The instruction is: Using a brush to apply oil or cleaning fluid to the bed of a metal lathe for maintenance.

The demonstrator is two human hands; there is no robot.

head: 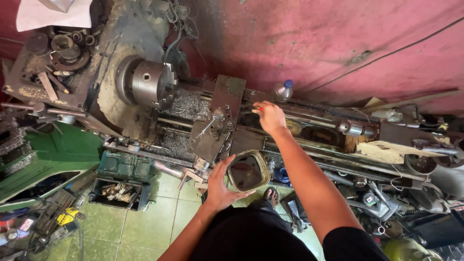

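1. My left hand (220,186) holds the dark, rounded-square metal tin with the worn brassy rim (247,170); thumb and fingers curl round its left edge, mouth tilted up toward me, just in front of the lathe's carriage and above the green tiled floor (145,227).
2. My right hand (269,116) reaches across the grey, oily lathe bed (309,133); its fingers are pinched narrow on something small with a red tip, too small for me to name.
3. To do this well, I judge I should keep the tin level and close under the bed so nothing spills, and keep the right wrist clear of the tool post (217,118).
4. Left of the carriage sits the steel 3-jaw chuck (147,83), with bright metal swarf (191,106) heaped below it.
5. Behind my right hand stands a grey plastic bottle with a blue cap (282,90), against the stained pink wall (338,43).
6. On the floor to the left lies an open green toolbox (123,169); my sandalled foot (271,195) shows under the tin.
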